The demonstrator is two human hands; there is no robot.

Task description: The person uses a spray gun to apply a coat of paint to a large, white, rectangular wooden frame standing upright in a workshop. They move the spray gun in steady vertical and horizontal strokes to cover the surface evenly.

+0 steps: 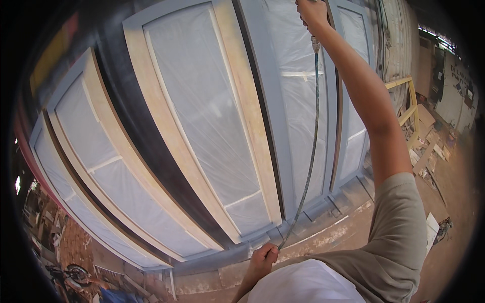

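My right hand [312, 15], raised at the top edge, is closed around the handle of what looks like a spray gun; most of the tool is hidden or cut off. From its metal fitting [316, 44] a thin dark hose [312, 151] hangs down in a curve. Low in the middle, my left hand [265, 256] is closed round that hose. Behind the hose stands a grey door panel [275, 101] with film over its pane. To its left, another panel [194, 151] has bare wood stiles, a grey top and film masked with pale tape.
More film-covered panels [113, 151] lean in a row on the left, with dark gaps between. A yellowish wooden frame [413, 106] and scattered boards [427, 156] lie on the right. A motorbike [76, 275] stands at the lower left. A corrugated sheet wall [399, 40] rises behind.
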